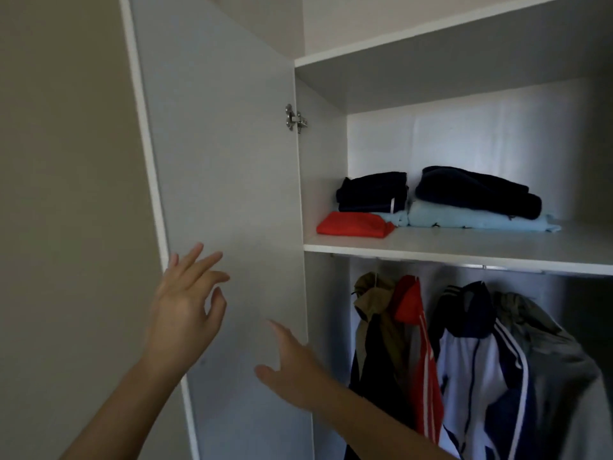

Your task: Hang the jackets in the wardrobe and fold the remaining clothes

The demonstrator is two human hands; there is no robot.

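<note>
Jackets (464, 360) — olive, red, navy-white, grey — hang below the white shelf (431, 242) holding folded clothes (471, 207); left hand (185, 300) and right hand (293, 370), spread and empty, hover by the open white wardrobe door (225, 161) — shutting it seems next.

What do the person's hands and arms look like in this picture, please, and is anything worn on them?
The left hand and the right hand are bare, with no gloves, rings or bracelets showing. The left forearm and the right forearm are uncovered down to the picture's lower edge: no sleeve, cuff or watch is in view.
</note>
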